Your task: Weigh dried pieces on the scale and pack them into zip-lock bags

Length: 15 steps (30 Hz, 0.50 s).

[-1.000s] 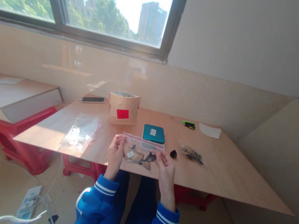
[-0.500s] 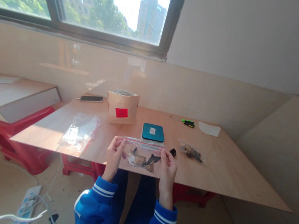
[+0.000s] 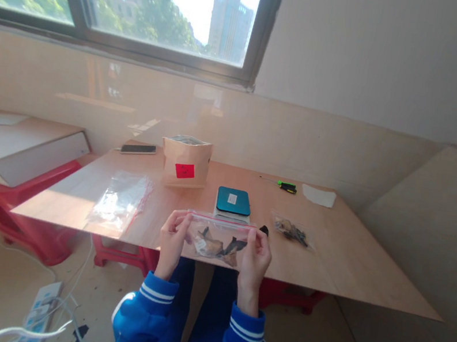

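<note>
Between my hands a clear zip bag (image 3: 217, 238) with a red seal line is held up over the table's front edge. Brown and black dried pieces and a small white packet lie inside it. My left hand (image 3: 173, 239) pinches the bag's top left corner, and my right hand (image 3: 257, 252) pinches the top right one. Just behind the bag sits a small scale (image 3: 233, 201) with a teal top and a white label. A black piece (image 3: 264, 230) rests on the table by my right fingers.
A kraft pouch (image 3: 187, 158) with a red label stands open behind. Clear bags (image 3: 118, 202) are stacked left, near a phone (image 3: 138, 149). To the right lie a filled bag (image 3: 292, 231), a screwdriver (image 3: 287, 187) and a paper piece (image 3: 318, 196). Red stools (image 3: 122, 255) stand below.
My right hand has shifted slightly along the seal at the bag's right end. Both hands keep their pinch on the bag, and the view has moved a little.
</note>
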Motion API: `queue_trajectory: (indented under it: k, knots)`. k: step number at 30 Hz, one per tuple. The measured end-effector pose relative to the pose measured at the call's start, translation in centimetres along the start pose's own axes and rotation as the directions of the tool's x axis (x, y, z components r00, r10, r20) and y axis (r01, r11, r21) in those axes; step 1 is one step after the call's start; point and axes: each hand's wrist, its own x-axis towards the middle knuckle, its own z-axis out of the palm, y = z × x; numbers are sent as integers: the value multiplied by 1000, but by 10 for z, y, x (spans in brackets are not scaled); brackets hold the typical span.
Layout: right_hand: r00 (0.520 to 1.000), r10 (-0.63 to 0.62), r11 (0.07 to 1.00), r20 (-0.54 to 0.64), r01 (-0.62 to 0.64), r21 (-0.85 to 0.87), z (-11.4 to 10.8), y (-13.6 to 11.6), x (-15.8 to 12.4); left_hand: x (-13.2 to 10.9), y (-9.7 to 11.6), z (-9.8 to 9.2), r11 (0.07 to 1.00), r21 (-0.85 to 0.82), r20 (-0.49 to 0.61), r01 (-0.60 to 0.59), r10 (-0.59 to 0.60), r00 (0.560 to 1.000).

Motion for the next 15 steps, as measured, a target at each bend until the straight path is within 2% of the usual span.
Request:
queue_trajectory:
  k: [5,10,15]
  knots:
    - [995,87,996,47,-88,29,2,-1,2,0,-2,3,999,-20,59,37,-36,998]
    - [977,131,991,167,-135,12,5,-1,-2,-5,-8,5,998,-26,44,52,-51,998]
    - [980,151,988,128,-153,2,6,5,-3,-5,-8,2,999,3,33,52,-52,998]
